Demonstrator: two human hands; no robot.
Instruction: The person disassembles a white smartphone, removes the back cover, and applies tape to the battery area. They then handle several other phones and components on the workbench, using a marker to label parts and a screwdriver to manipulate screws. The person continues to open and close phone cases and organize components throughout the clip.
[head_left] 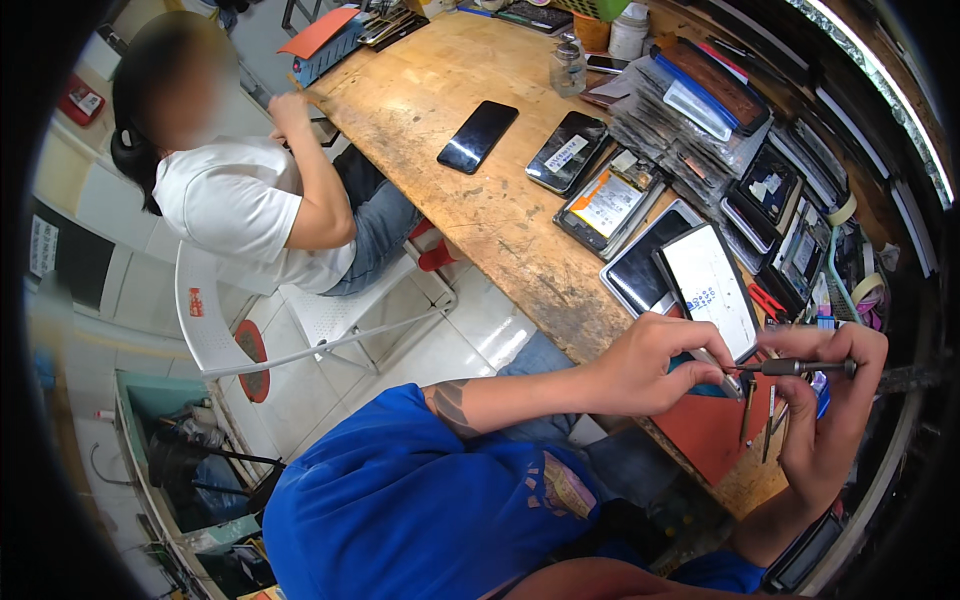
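My left hand (672, 365) is closed round a thin, silver-edged device (728, 384), seen nearly edge-on; it looks like a phone, but most of it is hidden by my fingers. In my right hand (835, 400) a small dark grey screwdriver (785, 367) lies level between the fingers, its tip meeting the edge of the device. Below both hands lies an orange-red mat (700, 432) with slim tools (768, 420) on it. Just beyond my left hand a white panel (708, 285) with blue marks leans over a tablet (648, 262).
A worn wooden bench (420, 75) carries a black phone (478, 137), another labelled phone (568, 152) and an opened device (612, 200). Stacked parts (675, 120) and red-handled pliers (768, 303) crowd the right side. A person in a white shirt (235, 190) sits across on a white chair (210, 320).
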